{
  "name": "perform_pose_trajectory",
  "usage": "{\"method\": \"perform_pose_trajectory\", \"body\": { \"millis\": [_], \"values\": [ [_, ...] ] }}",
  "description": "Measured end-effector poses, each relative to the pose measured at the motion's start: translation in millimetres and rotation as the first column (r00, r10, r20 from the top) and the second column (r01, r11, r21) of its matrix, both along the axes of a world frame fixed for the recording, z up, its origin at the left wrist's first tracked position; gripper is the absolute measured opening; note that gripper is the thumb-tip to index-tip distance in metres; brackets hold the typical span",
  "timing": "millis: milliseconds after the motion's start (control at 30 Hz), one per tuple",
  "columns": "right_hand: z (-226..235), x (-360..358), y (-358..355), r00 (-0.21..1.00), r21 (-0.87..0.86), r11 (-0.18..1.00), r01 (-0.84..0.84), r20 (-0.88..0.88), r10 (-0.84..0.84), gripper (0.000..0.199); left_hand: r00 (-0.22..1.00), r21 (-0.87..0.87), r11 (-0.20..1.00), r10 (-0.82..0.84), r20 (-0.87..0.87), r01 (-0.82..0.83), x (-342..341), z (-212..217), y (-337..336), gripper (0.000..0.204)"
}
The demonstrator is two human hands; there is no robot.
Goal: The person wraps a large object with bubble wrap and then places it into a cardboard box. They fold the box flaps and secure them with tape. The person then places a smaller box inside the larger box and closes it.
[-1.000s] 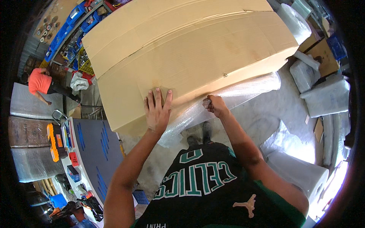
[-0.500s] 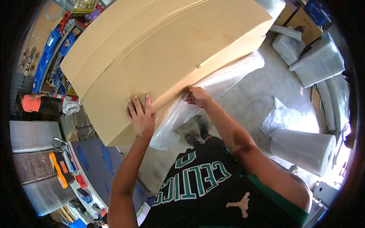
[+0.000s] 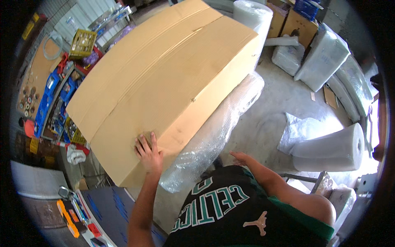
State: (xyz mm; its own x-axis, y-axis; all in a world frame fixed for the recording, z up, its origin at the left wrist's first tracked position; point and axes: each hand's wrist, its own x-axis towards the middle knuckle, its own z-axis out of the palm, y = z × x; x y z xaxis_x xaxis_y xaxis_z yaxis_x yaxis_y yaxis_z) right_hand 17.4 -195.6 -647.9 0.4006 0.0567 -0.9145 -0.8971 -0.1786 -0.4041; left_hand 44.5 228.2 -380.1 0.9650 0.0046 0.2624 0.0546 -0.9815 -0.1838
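While flat on the cardboard box (image 3: pixel 164 86), left hand (image 3: pixel 149 154).

Off to my right a white foam roll (image 3: pixel 329 146) lies on the concrete floor (image 3: pixel 267 119), with a crumpled clear plastic bag (image 3: pixel 293 131) just beside it. Farther back sit wrapped white bundles (image 3: pixel 325 57) and small brown cartons (image 3: pixel 297 22). To my left, blue parts bins (image 3: pixel 49 92) line a shelf, a yellow crate (image 3: pixel 82 43) stands above them, and an orange tool (image 3: pixel 68 218) lies on a dark bench
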Motion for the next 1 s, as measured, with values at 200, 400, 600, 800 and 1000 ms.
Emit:
{"method": "perform_pose_trajectory", "body": {
  "millis": [200,400,600,800,1000],
  "values": [
    [-41.1,-62.1,-118.6,0.973,-0.216,0.951,0.221,-0.012,-0.229,0.054,0.992,-0.172,0.980,0.088,-0.091,-0.102,-1.0,17.7,-15.0,0.113],
    [-122.0,-100.0,-218.8,0.535,-0.551,0.453,-0.701,0.013,0.845,0.030,0.980,-0.269,0.945,0.158,-0.116,-0.185,-0.8,56.6,-52.6,0.104],
    [-124.8,-76.5,-241.7,0.966,-0.202,0.946,0.253,-0.009,-0.260,0.036,0.982,-0.328,0.930,0.185,0.028,-0.166,27.3,81.5,-124.3,0.089],
    [-95.0,-54.5,-332.0,0.968,-0.525,0.847,0.085,0.245,0.055,0.047,0.955,-0.523,0.805,-0.176,0.240,0.280,122.1,72.0,-297.2,0.050],
    [-33.2,-12.0,-470.6,0.944,-0.465,0.822,0.330,0.160,-0.288,0.042,0.811,-0.624,0.631,-0.585,0.008,0.461,210.3,49.1,-501.2,0.042]
  ]
}}
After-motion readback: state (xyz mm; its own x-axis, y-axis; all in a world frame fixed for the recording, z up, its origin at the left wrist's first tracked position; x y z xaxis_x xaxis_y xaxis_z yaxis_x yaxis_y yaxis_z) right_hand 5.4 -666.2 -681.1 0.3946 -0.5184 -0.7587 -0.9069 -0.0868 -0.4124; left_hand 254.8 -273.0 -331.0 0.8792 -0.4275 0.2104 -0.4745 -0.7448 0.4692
